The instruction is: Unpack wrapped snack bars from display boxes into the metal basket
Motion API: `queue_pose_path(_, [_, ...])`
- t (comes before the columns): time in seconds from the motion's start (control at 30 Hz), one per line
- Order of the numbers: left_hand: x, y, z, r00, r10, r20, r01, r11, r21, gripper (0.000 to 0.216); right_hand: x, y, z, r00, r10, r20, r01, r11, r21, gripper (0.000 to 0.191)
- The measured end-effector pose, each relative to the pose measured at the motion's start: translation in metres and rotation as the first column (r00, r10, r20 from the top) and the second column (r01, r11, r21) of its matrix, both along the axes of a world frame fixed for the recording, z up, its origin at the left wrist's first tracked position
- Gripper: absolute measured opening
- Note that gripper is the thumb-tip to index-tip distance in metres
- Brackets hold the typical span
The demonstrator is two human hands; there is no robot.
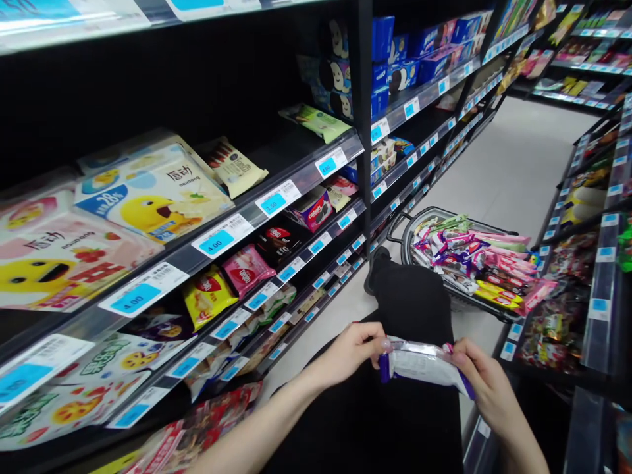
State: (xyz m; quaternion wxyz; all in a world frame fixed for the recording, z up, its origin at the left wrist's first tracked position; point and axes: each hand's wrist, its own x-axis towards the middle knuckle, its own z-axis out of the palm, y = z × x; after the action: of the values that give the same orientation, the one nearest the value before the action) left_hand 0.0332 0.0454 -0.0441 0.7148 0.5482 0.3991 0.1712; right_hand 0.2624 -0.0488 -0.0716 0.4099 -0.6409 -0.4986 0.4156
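Observation:
Between my two hands, above my dark trousers, stretches a snack packet [419, 363] with a pale printed back and purple ends. My left hand [359, 351] pinches its left end. The fingers of my right hand [476, 372] are closed round its right end. Beyond my knees stands a black basket [407, 237] heaped with bright snack packets [474, 253], several of them pink, purple, yellow and green. What is on the front of the held packet is turned away from me.
On the left, shelves hold flat snack bags [162, 191], a cream packet [234, 168], a green packet [318, 122] and a yellow packet [207, 296]. Blue boxes [434, 49] stand farther back. Dark bins [557, 316] of wrapped sweets line the right. A pale aisle floor [518, 145] runs between.

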Motion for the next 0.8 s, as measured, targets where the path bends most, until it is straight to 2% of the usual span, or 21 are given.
queue_pose_path(0.1, [0.002, 0.011, -0.005, 0.999, -0.037, 0.000, 0.037, 0.998, -0.046, 0.045, 0.003, -0.001, 0.004, 0.984, -0.012, -0.179, -0.017, 0.987, -0.161, 0.044])
queue_pose_path(0.17, [0.002, 0.011, -0.004, 1.000, -0.018, -0.022, 0.017, 0.998, -0.055, 0.043, -0.001, -0.001, 0.009, 0.971, -0.032, -0.239, -0.018, 0.978, -0.206, 0.045])
queue_pose_path(0.3, [0.000, -0.004, -0.001, 0.997, -0.039, -0.063, 0.029, 0.988, -0.154, 0.046, -0.011, -0.003, 0.011, 0.935, -0.178, -0.306, 0.111, 0.968, -0.224, 0.044])
queue_pose_path(0.43, [0.001, -0.015, 0.000, 0.999, -0.053, 0.002, 0.051, 0.952, -0.302, 0.051, -0.016, -0.008, 0.001, 0.831, -0.360, -0.425, 0.271, 0.928, -0.257, 0.040])
queue_pose_path(0.57, [0.003, -0.013, -0.001, 0.998, 0.029, 0.062, -0.005, 0.937, -0.349, 0.041, -0.013, -0.012, -0.003, 0.727, -0.400, -0.558, 0.311, 0.916, -0.252, 0.042])
queue_pose_path(0.7, [0.005, -0.010, -0.005, 0.992, 0.059, 0.114, -0.019, 0.946, -0.323, 0.041, -0.009, -0.009, 0.005, 0.773, -0.365, -0.519, 0.269, 0.930, -0.252, 0.043])
queue_pose_path(0.8, [0.005, -0.009, -0.005, 0.989, 0.032, 0.145, 0.004, 0.970, -0.242, 0.048, -0.005, -0.006, 0.013, 0.808, -0.341, -0.481, 0.260, 0.938, -0.229, 0.042])
